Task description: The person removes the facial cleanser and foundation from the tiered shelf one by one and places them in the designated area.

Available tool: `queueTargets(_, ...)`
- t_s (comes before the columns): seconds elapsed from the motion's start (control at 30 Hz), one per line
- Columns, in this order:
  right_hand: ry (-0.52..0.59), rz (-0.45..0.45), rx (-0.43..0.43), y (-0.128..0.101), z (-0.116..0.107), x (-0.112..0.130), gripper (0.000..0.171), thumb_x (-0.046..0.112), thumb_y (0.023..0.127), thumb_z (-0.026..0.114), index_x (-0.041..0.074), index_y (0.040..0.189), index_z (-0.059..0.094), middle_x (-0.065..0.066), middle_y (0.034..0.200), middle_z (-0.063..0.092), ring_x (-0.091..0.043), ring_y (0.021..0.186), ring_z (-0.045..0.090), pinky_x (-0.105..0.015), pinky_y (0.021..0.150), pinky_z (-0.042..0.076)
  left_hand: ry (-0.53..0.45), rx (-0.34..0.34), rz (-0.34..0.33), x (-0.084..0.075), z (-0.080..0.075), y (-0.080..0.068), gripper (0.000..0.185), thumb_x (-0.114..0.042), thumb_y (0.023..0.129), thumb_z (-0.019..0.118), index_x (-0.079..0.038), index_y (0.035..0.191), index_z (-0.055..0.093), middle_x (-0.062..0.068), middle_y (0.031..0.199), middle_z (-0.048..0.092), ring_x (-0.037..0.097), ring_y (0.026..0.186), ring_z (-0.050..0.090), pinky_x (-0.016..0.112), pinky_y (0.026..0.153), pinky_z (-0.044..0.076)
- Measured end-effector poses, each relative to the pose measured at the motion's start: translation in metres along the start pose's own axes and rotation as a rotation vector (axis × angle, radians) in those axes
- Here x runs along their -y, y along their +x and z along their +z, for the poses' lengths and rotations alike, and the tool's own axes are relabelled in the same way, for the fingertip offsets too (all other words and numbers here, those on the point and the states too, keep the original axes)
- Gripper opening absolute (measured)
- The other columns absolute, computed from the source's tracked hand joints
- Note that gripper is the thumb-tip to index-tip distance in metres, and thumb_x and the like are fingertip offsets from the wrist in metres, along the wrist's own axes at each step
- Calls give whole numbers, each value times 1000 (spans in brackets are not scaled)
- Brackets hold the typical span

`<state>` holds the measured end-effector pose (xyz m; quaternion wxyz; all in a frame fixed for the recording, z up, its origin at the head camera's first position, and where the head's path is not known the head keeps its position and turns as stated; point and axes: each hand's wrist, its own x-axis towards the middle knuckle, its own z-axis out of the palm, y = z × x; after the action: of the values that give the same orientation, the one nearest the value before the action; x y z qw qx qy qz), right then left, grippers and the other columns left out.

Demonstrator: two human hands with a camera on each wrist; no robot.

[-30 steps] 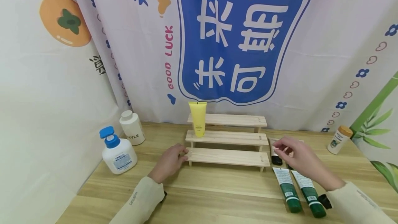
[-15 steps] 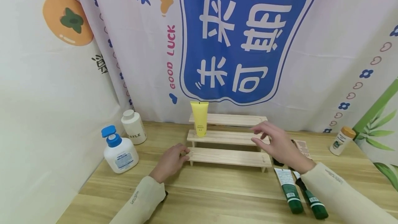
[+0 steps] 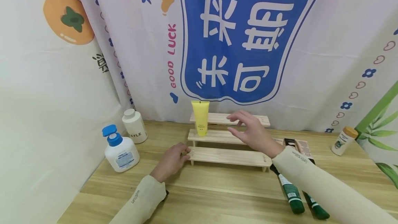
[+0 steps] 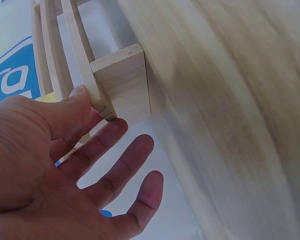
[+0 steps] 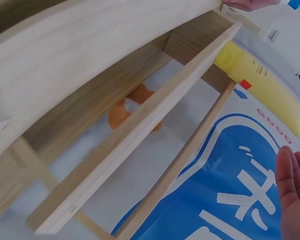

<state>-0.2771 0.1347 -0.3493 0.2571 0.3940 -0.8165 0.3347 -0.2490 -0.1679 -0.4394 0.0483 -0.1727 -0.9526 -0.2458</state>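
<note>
A three-tier wooden display stand (image 3: 228,156) stands on the table against the curtain. My left hand (image 3: 170,161) pinches the left end of its lowest tier; in the left wrist view the thumb lies on top and the index fingertip underneath, other fingers loose. A yellow squeeze tube (image 3: 201,119) stands cap-down at the left of the middle tier. My right hand (image 3: 252,133) hovers over the stand's right half, thumb and fingers apart with nothing between them, pointing toward the tube. In the right wrist view the yellow tube (image 5: 265,82) is apart from the fingers (image 5: 286,180).
At the left stand a white pump bottle (image 3: 122,155) with a blue top and a white bottle (image 3: 135,127). Green-and-white tubes (image 3: 293,196) lie right of the stand, partly behind my right sleeve. An orange-capped bottle (image 3: 343,141) stands far right.
My right hand has moved left, from above the tubes on the right to over the stand. The left hand has stayed at the lowest tier's end.
</note>
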Motion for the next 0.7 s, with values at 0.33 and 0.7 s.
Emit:
queueTargets(0.33, 91, 43, -83, 36, 24, -7, 38, 16, 83, 75, 11, 118, 60, -1, 114, 58, -15, 103, 55, -35, 80, 51, 3, -3, -9, 0, 0, 0, 16, -15, 89, 68, -10, 103, 66, 2, 102, 61, 17, 87, 57, 36, 75, 47)
queueTargets(0.7, 200, 48, -87, 55, 51, -8, 45, 18, 82, 77, 11, 122, 59, 1, 120, 57, -16, 107, 55, -36, 78, 52, 0, 9, -13, -2, -2, 0, 17, -15, 89, 67, -9, 105, 66, 3, 103, 61, 18, 87, 57, 36, 75, 48)
